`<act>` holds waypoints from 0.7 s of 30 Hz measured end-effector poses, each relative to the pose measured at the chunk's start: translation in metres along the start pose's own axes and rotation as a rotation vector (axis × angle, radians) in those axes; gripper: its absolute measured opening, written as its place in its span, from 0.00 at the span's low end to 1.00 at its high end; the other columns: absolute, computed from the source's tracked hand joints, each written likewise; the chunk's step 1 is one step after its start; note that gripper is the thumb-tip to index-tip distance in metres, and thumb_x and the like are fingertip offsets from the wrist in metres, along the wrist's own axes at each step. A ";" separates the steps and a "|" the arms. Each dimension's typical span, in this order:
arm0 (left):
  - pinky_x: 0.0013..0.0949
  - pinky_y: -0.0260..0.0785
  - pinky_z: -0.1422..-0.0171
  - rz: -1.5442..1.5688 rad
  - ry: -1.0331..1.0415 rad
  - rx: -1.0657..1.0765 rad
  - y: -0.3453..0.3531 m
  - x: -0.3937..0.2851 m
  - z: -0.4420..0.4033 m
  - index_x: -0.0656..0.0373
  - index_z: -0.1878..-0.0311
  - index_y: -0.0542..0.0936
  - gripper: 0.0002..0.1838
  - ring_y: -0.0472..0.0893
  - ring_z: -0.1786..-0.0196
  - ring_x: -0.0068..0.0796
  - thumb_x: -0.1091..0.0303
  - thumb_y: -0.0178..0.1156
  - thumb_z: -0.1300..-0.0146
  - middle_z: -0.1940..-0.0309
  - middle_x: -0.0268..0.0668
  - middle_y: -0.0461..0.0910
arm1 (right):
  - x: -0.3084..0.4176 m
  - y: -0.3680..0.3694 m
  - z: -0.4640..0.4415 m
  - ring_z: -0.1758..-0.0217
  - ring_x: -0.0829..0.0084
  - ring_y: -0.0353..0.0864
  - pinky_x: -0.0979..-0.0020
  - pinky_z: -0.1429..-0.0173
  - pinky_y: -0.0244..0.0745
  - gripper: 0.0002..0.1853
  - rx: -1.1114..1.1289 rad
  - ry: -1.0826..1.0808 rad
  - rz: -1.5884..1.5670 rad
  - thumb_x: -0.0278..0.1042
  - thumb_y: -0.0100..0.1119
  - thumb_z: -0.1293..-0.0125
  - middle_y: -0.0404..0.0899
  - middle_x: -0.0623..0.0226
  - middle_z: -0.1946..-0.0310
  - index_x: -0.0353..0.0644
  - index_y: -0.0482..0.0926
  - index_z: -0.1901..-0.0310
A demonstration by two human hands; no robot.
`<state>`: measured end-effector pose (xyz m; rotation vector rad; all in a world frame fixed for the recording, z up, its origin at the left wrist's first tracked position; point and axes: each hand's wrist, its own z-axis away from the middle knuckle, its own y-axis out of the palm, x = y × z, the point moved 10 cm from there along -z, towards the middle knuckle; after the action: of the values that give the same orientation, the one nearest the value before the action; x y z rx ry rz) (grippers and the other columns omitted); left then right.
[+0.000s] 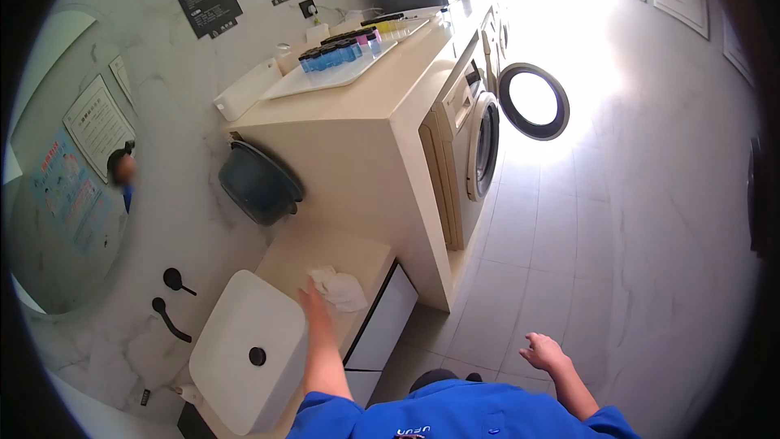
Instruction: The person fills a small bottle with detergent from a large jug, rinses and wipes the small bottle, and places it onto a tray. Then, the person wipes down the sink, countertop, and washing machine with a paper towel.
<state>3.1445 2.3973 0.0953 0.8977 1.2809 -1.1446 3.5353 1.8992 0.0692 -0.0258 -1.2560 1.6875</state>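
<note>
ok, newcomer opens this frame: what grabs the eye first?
Probably the dark-rimmed round washer door, swung open above the grey tiled floor near the bright glare. Next, the small black-capped bottles of blue liquid on the white tray atop the cream counter. Nearer, the left hand is right at the crumpled white cloth beside the white rectangular sink.
</note>
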 end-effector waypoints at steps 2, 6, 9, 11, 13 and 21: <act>0.37 0.49 0.28 0.005 0.203 -0.072 0.006 -0.091 0.017 0.69 0.33 0.55 0.38 0.57 0.29 0.40 0.50 0.53 0.35 0.31 0.49 0.55 | 0.023 -0.041 -0.030 0.50 0.58 0.78 0.62 0.46 0.73 0.26 -0.036 -0.057 -0.109 0.44 0.60 0.40 0.81 0.56 0.60 0.37 0.71 0.45; 0.26 0.63 0.46 0.250 0.572 -0.104 0.037 -0.291 0.045 0.62 0.44 0.71 0.20 0.72 0.50 0.23 0.57 0.51 0.31 0.50 0.35 0.74 | 0.049 -0.116 -0.101 0.59 0.61 0.82 0.67 0.52 0.76 0.21 -0.064 -0.197 -0.313 0.37 0.62 0.41 0.82 0.56 0.65 0.37 0.73 0.49; 0.21 0.64 0.54 0.225 0.905 0.075 0.099 -0.427 0.070 0.62 0.49 0.75 0.17 0.73 0.58 0.17 0.58 0.53 0.32 0.59 0.30 0.76 | 0.102 -0.206 -0.150 0.63 0.64 0.81 0.68 0.57 0.76 0.19 -0.255 -0.411 -0.260 0.34 0.61 0.42 0.81 0.57 0.67 0.36 0.73 0.50; 0.22 0.65 0.54 0.081 1.065 0.197 0.148 -0.490 0.098 0.63 0.51 0.76 0.16 0.74 0.58 0.18 0.60 0.55 0.33 0.60 0.30 0.77 | 0.146 -0.269 -0.167 0.64 0.65 0.81 0.69 0.58 0.76 0.19 -0.338 -0.472 -0.252 0.30 0.60 0.41 0.81 0.57 0.66 0.36 0.73 0.48; 0.24 0.66 0.54 -0.075 1.217 0.236 0.202 -0.537 0.113 0.63 0.52 0.77 0.16 0.74 0.58 0.19 0.60 0.57 0.35 0.61 0.31 0.77 | 0.170 -0.312 -0.194 0.64 0.66 0.80 0.69 0.58 0.75 0.18 -0.408 -0.497 -0.216 0.29 0.59 0.41 0.81 0.58 0.66 0.35 0.73 0.48; 0.24 0.66 0.57 -0.807 1.125 0.447 0.383 -0.592 0.104 0.65 0.48 0.76 0.18 0.72 0.65 0.18 0.63 0.60 0.37 0.67 0.30 0.75 | 0.232 -0.449 -0.272 0.66 0.75 0.80 0.76 0.62 0.73 0.13 -0.502 -0.729 -0.340 0.22 0.57 0.40 0.81 0.62 0.70 0.34 0.77 0.52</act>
<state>3.5810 2.4666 0.6551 1.5276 2.5095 -1.6550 3.8670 2.2426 0.3881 0.5124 -2.0656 1.0699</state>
